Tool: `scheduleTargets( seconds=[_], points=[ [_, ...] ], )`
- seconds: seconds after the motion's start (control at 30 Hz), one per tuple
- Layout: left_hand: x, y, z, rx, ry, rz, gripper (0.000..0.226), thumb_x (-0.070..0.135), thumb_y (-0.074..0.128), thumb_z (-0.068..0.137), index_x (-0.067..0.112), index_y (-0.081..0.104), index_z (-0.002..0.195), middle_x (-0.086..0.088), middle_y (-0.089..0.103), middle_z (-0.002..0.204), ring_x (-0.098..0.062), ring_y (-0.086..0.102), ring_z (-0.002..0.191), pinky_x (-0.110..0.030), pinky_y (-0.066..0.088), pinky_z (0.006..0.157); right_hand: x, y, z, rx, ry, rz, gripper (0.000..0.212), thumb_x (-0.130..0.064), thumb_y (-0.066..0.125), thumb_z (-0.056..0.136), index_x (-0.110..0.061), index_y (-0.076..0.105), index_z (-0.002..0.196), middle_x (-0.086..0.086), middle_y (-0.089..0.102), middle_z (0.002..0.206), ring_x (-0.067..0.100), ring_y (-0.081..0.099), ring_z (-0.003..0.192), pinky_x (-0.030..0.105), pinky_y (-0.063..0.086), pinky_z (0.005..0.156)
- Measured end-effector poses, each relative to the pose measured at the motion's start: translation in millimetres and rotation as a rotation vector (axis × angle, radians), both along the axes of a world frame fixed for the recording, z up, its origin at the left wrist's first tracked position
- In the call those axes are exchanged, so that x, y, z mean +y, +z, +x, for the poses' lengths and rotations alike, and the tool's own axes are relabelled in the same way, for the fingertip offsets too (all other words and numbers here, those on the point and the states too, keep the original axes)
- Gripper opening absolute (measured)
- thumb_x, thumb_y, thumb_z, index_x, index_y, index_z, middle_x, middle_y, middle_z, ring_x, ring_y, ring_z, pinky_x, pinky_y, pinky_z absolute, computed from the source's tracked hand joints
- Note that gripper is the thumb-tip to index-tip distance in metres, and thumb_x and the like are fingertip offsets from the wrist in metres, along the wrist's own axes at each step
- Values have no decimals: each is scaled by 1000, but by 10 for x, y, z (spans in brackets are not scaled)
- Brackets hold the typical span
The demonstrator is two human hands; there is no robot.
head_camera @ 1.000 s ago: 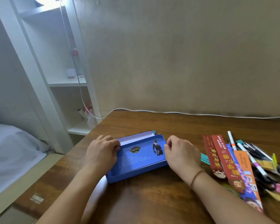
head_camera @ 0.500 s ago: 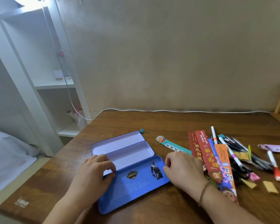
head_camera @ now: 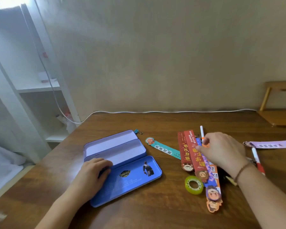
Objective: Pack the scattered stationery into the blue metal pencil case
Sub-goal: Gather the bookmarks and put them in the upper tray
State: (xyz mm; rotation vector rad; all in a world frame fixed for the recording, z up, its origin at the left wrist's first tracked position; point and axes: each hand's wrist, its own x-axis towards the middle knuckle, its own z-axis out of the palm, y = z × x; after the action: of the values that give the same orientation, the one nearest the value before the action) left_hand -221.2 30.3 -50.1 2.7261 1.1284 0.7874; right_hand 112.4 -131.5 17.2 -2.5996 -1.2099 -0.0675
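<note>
Over bookmarks point(head_camera: 193, 154), right hand point(head_camera: 224, 150) (fingers curled)

Glossy metal case point(head_camera: 127, 180), wooden table point(head_camera: 155, 123)

Wooden table point(head_camera: 155, 210). Open case point(head_camera: 122, 164) lies flat on it. Right of case: teal bookmark point(head_camera: 163, 148), red bookmarks point(head_camera: 191, 154) (overlapping a pile), tape roll point(head_camera: 194, 185). Binder clip point(head_camera: 137, 131) just behind case. Far right of case: purple bookmark point(head_camera: 271, 144), red-capped pen point(head_camera: 257, 160). White cable point(head_camera: 155, 111) along back edge.
</note>
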Motion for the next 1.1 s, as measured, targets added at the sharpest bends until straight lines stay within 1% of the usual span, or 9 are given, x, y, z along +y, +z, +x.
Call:
scheduleTargets(
  seconds=[0.17,0.27,0.43,0.63,0.7,0.77,0.83,0.93,1.1],
  points=[
    [-62,244,160,156,80,-70,14,20,73,83,32,67,84,9,65,91,-20,62,88,-33,51,76,-90,-189,-34,-138,28,-157,57,-80,47,73,-27,55,91,-4,59,101,17,56,100,29,39,59],
    [-238,449,567,-6,31,26,15,29,74,82,23,71,96,8,66,98,-19,62,92,-33,48,79,-37,-198,-69,-145,25,-231,71,-83,52,66,-25,56,106,-2,59,110,19,54,106,31,41,64],
    [-603,579,1611,-138,-216,-99,24,32,67,88,27,66,111,14,57,106,-13,52,105,-30,48,88,-30,-179,-74,-87,47,-216,57,-68,65,71,-23,57,105,-1,61,105,21,56,103,32,41,67],
    [-731,342,2039,65,-322,180,67,39,65,83,37,36,144,9,35,154,-22,25,143,-53,17,116,-257,-41,154,113,136,234,11,-42,69,82,-32,65,83,-11,64,79,15,58,76,29,38,59],
    [-712,311,2040,43,-311,298,59,42,64,83,35,45,138,9,48,145,-23,36,138,-58,20,114,-335,16,253,20,247,375,9,-40,76,75,-36,71,82,-13,58,71,15,53,76,30,38,64],
    [-718,320,2038,-61,-336,354,33,40,59,86,31,62,118,10,68,113,-19,60,108,-46,41,96,-364,53,263,6,422,519,15,-36,82,69,-34,75,81,-15,59,70,15,55,78,36,44,70],
    [-738,331,2032,-154,-363,233,15,34,53,90,29,66,96,9,70,79,-16,62,72,-30,43,63,-345,52,227,11,472,666,24,-38,82,68,-31,74,89,-17,64,80,13,55,84,36,47,75],
    [-715,288,2015,-350,-289,-252,17,23,52,96,23,58,80,5,64,64,-16,55,53,-31,44,51,-328,45,246,12,234,806,38,-46,74,75,-27,62,105,-11,60,88,12,52,84,29,42,72],
    [-675,353,1931,-834,-217,-1184,26,10,38,101,10,64,107,-12,63,72,-26,55,54,-34,48,58,-410,11,266,72,-32,10,40,-63,65,75,-24,58,72,-8,65,73,11,59,67,27,41,54]
  ],
)
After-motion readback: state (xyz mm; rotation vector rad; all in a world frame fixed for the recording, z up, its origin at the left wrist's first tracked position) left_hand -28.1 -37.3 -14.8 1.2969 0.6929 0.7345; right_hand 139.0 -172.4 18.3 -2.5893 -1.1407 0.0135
